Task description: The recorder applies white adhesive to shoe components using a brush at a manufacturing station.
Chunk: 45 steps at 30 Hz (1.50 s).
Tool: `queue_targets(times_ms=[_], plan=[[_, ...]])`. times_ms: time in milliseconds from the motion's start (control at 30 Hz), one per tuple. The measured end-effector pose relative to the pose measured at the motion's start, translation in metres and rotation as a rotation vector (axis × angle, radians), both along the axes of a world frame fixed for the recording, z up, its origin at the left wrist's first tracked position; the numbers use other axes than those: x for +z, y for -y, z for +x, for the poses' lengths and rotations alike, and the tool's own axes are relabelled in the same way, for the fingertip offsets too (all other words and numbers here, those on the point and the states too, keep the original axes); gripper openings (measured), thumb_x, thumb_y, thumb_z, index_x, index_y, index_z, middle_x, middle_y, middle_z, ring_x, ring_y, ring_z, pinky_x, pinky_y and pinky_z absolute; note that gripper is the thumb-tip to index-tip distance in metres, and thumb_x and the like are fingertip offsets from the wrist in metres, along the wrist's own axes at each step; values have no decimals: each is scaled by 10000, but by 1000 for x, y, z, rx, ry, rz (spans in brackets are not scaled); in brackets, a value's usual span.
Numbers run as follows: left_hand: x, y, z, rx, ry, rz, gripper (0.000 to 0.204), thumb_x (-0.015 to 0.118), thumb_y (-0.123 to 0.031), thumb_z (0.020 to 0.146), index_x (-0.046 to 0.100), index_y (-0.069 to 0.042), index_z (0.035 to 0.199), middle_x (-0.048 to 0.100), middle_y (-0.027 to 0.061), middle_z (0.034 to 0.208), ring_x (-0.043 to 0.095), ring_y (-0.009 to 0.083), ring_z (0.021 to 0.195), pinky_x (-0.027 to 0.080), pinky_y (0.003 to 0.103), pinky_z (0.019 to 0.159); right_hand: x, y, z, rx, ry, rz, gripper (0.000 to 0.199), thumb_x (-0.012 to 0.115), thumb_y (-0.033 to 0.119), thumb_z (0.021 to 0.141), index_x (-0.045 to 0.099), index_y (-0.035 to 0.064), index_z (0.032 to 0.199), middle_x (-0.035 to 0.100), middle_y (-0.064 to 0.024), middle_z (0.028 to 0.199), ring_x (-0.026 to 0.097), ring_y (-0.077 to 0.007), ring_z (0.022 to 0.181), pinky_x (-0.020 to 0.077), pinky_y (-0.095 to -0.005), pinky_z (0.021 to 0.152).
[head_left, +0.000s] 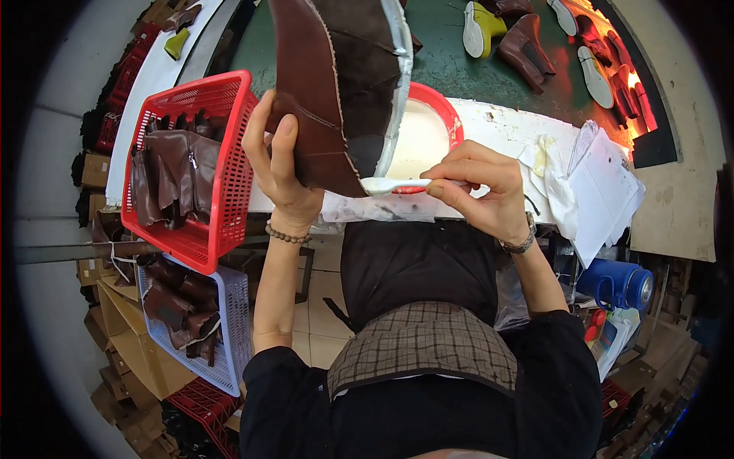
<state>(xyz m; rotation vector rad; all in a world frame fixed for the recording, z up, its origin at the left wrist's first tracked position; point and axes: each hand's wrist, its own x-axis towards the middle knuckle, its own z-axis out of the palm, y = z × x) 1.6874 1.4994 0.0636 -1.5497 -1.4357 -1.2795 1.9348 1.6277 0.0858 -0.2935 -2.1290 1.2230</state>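
My left hand (284, 164) grips a dark brown leather boot upper (310, 88) from its left side and holds it up over the table edge. The upper's dark inner side faces right, and a white, wet-looking strip runs along its right edge. Between the thumb and fingers of my right hand (485, 187) is a slim white brush (405, 183). Its white-coated head touches the lower tip of the upper. Behind the upper stands a red-rimmed bowl (451, 115) with creamy white liquid inside, partly hidden by the upper.
At left, a red basket (235, 153) and a lilac basket (235, 321) hold brown uppers. Boots (527, 50) and white-soled pieces lie on the green surface (428, 69), beside a glowing orange area. Papers (604, 195) and a blue jug (615, 284) are at right.
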Motion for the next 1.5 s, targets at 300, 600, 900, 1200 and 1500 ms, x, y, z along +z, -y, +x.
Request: queue_targets(times_ms=[300,600,900,1200,1500], plan=[[18,73,-22,-198,679,-468,938,748,75,746,312,20,1574,385,175,1598,390,246,1468,281,378,1220,-58,-75,-10,-402,352,555,113,761,195,857,785,88,884,706,-45,815,653,-218,676,491,-345,601],[-57,153,-66,-307,1060,-467,613,699,38,842,497,14,1421,644,134,1275,674,232,988,571,374,839,-15,-76,-23,-128,-24,108,150,840,167,809,802,120,946,706,17,839,635,-118,722,449,-311,664],[-41,153,-83,-539,1268,-504,617,697,47,836,495,17,1418,654,146,1232,669,231,897,555,366,740,-2,-67,-12,-98,47,267,88,818,133,823,786,104,900,696,21,822,599,-85,682,382,-266,755],[-38,136,-43,-800,1495,-594,620,695,55,830,494,21,1415,665,158,1188,663,230,805,539,358,641,5,-73,-28,4,-56,327,114,785,89,845,790,76,958,715,-13,861,624,-112,730,422,-304,787],[-28,94,-8,-1002,1695,-571,624,694,64,823,492,24,1412,675,170,1145,658,229,713,523,350,541,28,-78,-29,49,-18,423,132,805,117,830,798,91,959,705,0,855,599,-109,761,371,-300,826]])
